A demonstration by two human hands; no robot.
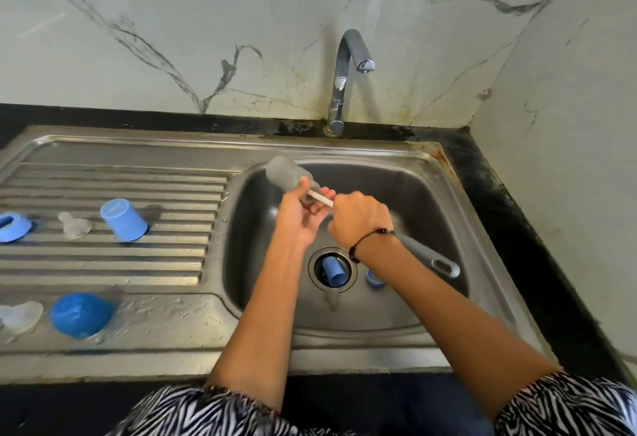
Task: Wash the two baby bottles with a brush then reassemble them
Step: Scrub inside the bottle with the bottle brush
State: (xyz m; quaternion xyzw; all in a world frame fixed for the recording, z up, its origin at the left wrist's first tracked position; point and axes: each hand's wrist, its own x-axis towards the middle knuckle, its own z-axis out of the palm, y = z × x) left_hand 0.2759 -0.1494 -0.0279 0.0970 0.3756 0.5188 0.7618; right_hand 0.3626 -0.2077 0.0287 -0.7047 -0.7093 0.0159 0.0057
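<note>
We record a stainless sink [431, 173] set into a dark worktop [489, 173], with a chrome tap [341, 84] at the back. Above the basin, our left hand [303, 215] grasps the neck of a clear baby bottle [287, 173], held tilted with its base pointing up and left. Our right hand [358, 218], clenched round the white stem of a brush [322, 197], keeps that stem entering the bottle's mouth; a black cord bracelet [368, 239] circles the right wrist. In the basin we note a blue cap [332, 273] lying in the drain, a blue ring [374, 279] just beside it, and a grey handle [434, 260] lying partly under our right forearm. On the ribbed drainboard [103, 263] we list a blue ring piece [13, 227], a clear teat [74, 225], an upturned blue cap [124, 220], a second, blue bottle [81, 313] lying on its side, and a clear teat [22, 316] at the left edge.
</note>
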